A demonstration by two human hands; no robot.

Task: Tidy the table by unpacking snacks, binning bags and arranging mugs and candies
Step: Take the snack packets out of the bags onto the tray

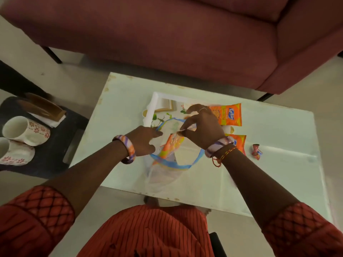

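A clear zip bag [174, 165] with a blue rim gapes wide over the white table [269, 164]. My left hand [143, 140] grips the rim's left side. My right hand [203, 127] pinches the far rim with fingers bent. Inside the bag an orange snack packet [171, 145] stands tilted. One orange snack packet [230, 115] lies flat beyond my right hand, and another orange packet [240, 143] is half hidden behind my right wrist. A small wrapped candy [257, 152] lies to the right. Two floral mugs [26, 131] [14, 152] lie on their sides at far left.
The mugs rest on a dark side table [53, 145] with a brown holder and napkins [44, 108]. A printed white sheet [163, 106] lies under the bag. A maroon sofa [185, 43] stands just behind the table. My red clothing fills the bottom.
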